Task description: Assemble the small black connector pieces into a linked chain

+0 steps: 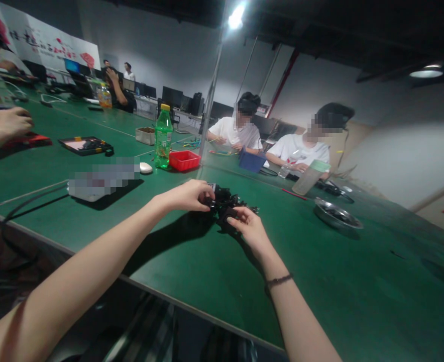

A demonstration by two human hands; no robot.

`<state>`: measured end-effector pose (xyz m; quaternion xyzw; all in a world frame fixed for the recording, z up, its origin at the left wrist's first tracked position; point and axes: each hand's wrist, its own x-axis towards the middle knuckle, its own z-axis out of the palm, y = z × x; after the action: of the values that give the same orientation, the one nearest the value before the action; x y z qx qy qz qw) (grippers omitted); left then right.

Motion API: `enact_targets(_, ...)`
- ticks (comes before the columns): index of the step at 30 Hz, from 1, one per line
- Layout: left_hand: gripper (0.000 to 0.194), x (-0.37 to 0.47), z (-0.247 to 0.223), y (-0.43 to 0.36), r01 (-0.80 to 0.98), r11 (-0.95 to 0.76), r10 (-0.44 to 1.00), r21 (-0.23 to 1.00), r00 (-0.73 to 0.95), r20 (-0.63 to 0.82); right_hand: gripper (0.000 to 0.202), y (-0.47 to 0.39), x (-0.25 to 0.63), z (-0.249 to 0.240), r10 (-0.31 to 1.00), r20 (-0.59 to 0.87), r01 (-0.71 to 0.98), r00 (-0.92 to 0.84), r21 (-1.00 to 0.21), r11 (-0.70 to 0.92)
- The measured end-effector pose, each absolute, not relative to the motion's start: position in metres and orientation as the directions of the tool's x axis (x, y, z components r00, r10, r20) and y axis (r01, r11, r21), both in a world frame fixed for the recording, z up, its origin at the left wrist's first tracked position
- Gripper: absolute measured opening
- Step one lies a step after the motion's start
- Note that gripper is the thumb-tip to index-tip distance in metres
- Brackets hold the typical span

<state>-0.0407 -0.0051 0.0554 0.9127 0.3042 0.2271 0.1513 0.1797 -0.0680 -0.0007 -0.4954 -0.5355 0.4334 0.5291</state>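
In the middle of the green table (pixel 192 261) lies a cluster of small black parts (pixel 224 195), their exact kind too small to make out. My left hand (pixel 192 195) reaches to the cluster's left side, thumb and fingers closed around a black part. A dark bracelet circles my right wrist. Just to the right and nearer to me, my right hand (pixel 246 223) grips a flat, squarish black piece (pixel 227 220) between thumb and fingers. This piece touches or overlaps the other black parts; I cannot tell whether they are joined.
A green bottle (pixel 163 137) and a red tray (pixel 185 161) stand beyond my left hand. To the right are a metal bowl (pixel 337 213) and a tilted tumbler (pixel 311 177). A blue bin (pixel 252 160) sits before two people across the table. Another person's hand (pixel 11 122) is at far left.
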Motion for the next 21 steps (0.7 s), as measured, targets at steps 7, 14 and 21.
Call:
enact_targets(7,0.032,-0.027,0.043,-0.006,0.358,-0.649,0.697,0.671,0.632,0.337,0.033,-0.07,0.181,0.002,0.986,0.16,0.114,0.045,-0.982,0.154)
enact_targets(14,0.035,-0.021,0.034,-0.002,0.219,-0.493,0.745,0.842,0.607,0.277,0.037,-0.073,0.18,0.003,0.995,0.087,0.043,0.04,-0.995,0.085)
enact_targets(21,0.037,-0.02,0.033,-0.001,0.321,-0.551,0.736,0.77,0.622,0.267,0.044,-0.073,0.177,0.002,0.999,0.039,-0.023,0.006,-0.999,0.039)
